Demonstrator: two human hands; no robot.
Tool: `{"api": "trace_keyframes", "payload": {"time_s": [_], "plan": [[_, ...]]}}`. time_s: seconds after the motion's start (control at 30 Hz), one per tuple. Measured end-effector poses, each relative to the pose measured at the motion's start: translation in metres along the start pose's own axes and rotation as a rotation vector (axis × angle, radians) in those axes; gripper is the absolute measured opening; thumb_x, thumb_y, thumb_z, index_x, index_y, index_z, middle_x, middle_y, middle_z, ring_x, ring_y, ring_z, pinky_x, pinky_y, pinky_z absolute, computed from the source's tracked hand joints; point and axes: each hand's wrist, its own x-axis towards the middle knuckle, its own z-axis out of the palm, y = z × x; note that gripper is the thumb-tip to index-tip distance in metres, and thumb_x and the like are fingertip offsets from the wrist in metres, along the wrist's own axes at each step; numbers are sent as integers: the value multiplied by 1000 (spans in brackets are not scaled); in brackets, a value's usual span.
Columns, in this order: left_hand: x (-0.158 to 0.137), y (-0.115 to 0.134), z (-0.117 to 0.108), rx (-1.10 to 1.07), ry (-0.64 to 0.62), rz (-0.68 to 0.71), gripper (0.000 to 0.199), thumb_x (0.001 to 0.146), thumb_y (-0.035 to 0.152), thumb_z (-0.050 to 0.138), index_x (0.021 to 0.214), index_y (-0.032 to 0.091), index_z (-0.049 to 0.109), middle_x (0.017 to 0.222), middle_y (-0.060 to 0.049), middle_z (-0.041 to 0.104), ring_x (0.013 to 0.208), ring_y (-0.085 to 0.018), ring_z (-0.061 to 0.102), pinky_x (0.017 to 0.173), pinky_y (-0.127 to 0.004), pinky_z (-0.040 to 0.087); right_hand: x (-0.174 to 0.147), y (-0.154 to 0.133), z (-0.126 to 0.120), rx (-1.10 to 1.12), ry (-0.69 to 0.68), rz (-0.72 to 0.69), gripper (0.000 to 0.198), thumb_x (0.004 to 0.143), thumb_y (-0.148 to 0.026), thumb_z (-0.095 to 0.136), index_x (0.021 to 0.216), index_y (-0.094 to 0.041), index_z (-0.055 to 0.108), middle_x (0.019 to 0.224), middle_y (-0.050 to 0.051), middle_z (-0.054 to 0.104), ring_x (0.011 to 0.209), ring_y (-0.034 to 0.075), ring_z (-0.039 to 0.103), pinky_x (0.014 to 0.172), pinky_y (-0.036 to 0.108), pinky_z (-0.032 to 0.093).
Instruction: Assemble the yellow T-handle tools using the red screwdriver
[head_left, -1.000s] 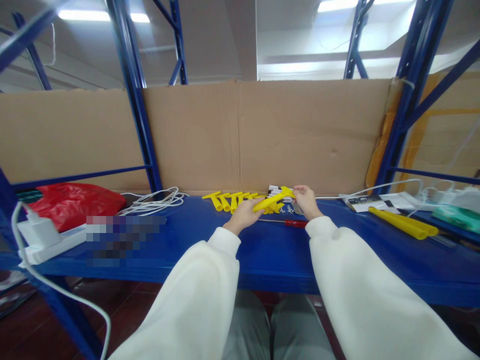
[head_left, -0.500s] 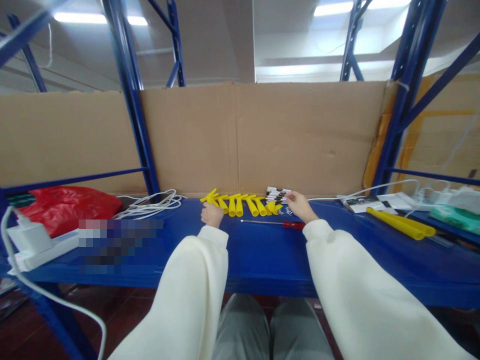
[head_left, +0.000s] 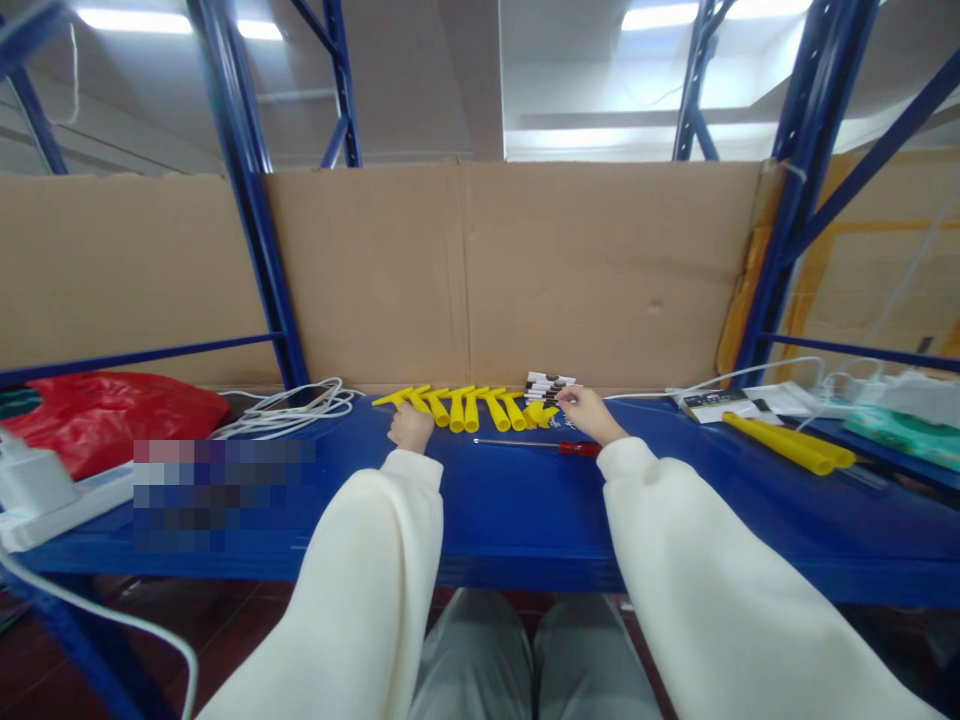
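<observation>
My left hand (head_left: 411, 430) is closed around a yellow T-shaped plastic handle (head_left: 391, 398) at the left end of a row. Its crossbar shows above my fingers, while the grip is mostly hidden. Several similar yellow handles (head_left: 471, 412) lie side by side to the right. With fingers pinched, my right hand (head_left: 591, 413) touches the right end of a stack of black-and-white pieces (head_left: 546, 382); what sits between the fingertips is too small to make out. Small yellow parts (head_left: 538, 414) lie just below that stack. A red-handled screwdriver (head_left: 579, 448) rests in front, near my right wrist.
Two long yellow tubes (head_left: 784, 445) lie on the blue shelf (head_left: 525, 520) at right, near a black-and-white packet (head_left: 724, 405). White cables (head_left: 315, 405), a red plastic bag (head_left: 120, 415) and a power strip (head_left: 67, 505) are at left. A cardboard panel (head_left: 585, 270) stands behind.
My left hand has moved slightly left, bringing the yellow handle down to the row's left end. My right hand stays by the black-and-white stack. The whole view has shifted a little.
</observation>
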Motion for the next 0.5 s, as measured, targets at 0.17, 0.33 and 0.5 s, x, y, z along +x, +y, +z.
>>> {"api": "trace_keyframes", "payload": {"time_s": [0.17,0.33,0.5], "plan": [[-1,2,-7,35,-48,-20,36,83,21,52,117,12,63,127,-24,64,123,-38,57,101,-52,37,-2,-2,1,26,-43,2,19,75,-9,53,78,-18,69,73,1,69,69,16,66,74,29,55],[2,1,-9,70,-50,-20,28,80,18,56,105,14,68,124,-22,66,123,-38,57,101,-54,36,-4,-10,0,-10,-74,57,21,76,-8,53,81,-17,70,73,1,69,69,16,66,75,29,54],[13,-8,-5,95,-45,5,29,79,20,55,105,21,70,117,-17,70,118,-37,60,99,-57,38,-3,-14,-2,-113,-18,83,21,77,-8,53,84,-17,71,86,5,74,81,17,69,82,29,53]]}}
